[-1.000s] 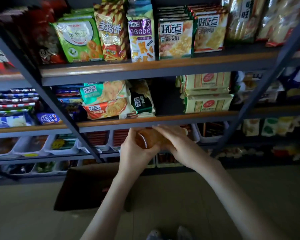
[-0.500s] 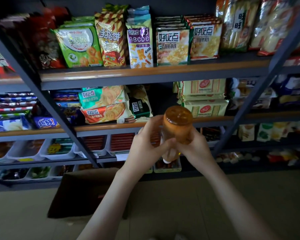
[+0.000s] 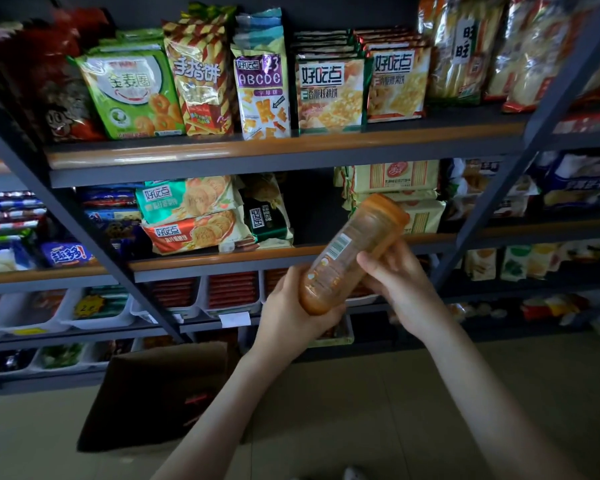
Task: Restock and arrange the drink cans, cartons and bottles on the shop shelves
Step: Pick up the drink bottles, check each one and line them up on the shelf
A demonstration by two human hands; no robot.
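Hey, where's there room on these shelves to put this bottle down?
One free patch for the bottle: the dark gap on the middle shelf between the dark green pack and the stacked cream cracker packs. The top shelf is packed with snack bags.

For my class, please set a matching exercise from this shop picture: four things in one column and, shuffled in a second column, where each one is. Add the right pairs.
Things
1. orange plastic bottle
2. green snack bag
3. brown cardboard box
4. teal biscuit packet

Places
A. on the floor before the shelves
B. standing on the upper shelf
C. tilted, gripped by the left hand and right hand
D. lying on the middle shelf, atop a red packet

Pairs: 1-C, 2-B, 3-A, 4-D
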